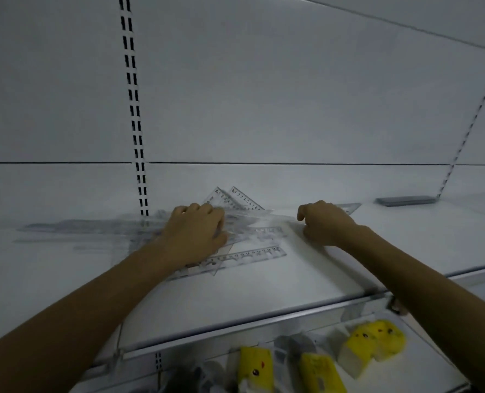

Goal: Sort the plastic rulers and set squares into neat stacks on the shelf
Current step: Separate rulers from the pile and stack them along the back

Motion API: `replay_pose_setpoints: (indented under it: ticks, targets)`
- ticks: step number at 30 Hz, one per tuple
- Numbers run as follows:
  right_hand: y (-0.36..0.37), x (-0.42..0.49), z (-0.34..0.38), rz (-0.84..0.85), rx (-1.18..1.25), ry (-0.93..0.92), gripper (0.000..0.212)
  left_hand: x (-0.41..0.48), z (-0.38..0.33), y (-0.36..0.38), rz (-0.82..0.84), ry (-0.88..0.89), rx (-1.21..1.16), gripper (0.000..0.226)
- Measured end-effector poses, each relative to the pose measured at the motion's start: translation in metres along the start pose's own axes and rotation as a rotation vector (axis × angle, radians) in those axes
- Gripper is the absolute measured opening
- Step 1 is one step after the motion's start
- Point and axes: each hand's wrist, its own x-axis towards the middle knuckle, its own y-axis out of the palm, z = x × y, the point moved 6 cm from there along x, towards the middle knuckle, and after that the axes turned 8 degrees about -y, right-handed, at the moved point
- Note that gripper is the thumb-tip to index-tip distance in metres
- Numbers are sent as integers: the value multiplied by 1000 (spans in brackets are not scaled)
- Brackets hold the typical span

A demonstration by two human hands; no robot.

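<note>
The fingers (196, 209) of the left hand (196, 231) are bent at the knuckles and arch palm-down over a loose pile of clear rulers (252, 222). Their tips are hidden, so I cannot tell whether they grip a piece or only rest on it. The thumb lies along the pile's right side. The right hand (325, 222) is loosely curled, its forefinger (301, 214) pointing down at the end of a clear strip. Whether it pinches that strip cannot be told. Just behind the left knuckles a set square (242, 198) tilts up out of the pile, printed with a scale that reads 0 to about 8. A single ruler (245, 254) lies in front of the pile, nearer the shelf edge, with numbered marks too small to read. More long rulers (79, 228) stretch left from under the left hand, blurred. All of this sits on a white shelf (235, 293), towards its back wall. Both wrists are bare and both forearms reach forward from the lower corners, the left crossing the near corner of the pile. A flat grey slab (405, 200) lies well off to the right by the back wall, and a slotted upright (135, 109) runs up the wall. On the lower shelf (422, 373) stand yellow packs (255, 367) with small cartoon faces.
</note>
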Motion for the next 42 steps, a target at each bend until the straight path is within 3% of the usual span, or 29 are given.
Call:
replay_pose_setpoints:
  ticks: [4,7,11,16,20,22,25,29,38,42]
  targets:
    - [-7,-15,-4,-244,-41,28,29,5,-3,0,1,30,68,22]
    - [-18,-27,-14,-461,174,70,25,9,-10,-12,-92,65,-46,18]
    - [-31,-34,-17,-609,567,129,22,20,-13,-31,-220,63,-174,16]
    - [-27,-31,-20,-555,1124,222,11,45,-8,-37,-161,-43,-300,8]
    - [-18,-29,-36,-463,1355,279,18,61,-22,-36,-89,-34,-369,31]
    - [-17,-31,-57,-502,1212,270,15,67,-33,-32,-82,0,-363,39]
    - [-26,-38,-98,-619,597,233,11,75,-54,-24,-80,29,-330,41]
    - [-16,-32,-148,-557,210,221,16,89,-88,-15,-102,46,-233,37]
    - [6,26,-197,-321,-128,-38,25,116,-147,-2,-150,19,-68,42]
    - [43,37,-209,-137,-47,-122,32,123,-164,6,-174,22,-16,45]
